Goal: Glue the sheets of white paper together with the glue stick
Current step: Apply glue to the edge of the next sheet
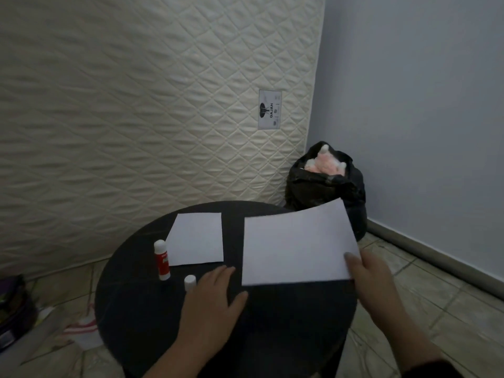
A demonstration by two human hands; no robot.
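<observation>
A large white sheet (294,246) is lifted over the right half of the round black table (286,323), pinched at its near right corner by my right hand (371,282). A smaller white sheet (197,238) lies flat at the table's far left. Beside its left edge stands a red glue stick (161,260) with a white top, upright. A small white cap (189,282) stands just in front of it. My left hand (211,298) rests flat on the table next to the cap, fingers spread, holding nothing.
A quilted cream mattress (136,105) leans upright behind the table. A black bag (324,186) with pink and white stuffing stands in the corner by the blue wall. Loose items, a cloth (81,327) and a dark bag (13,309), lie on the tiled floor at left.
</observation>
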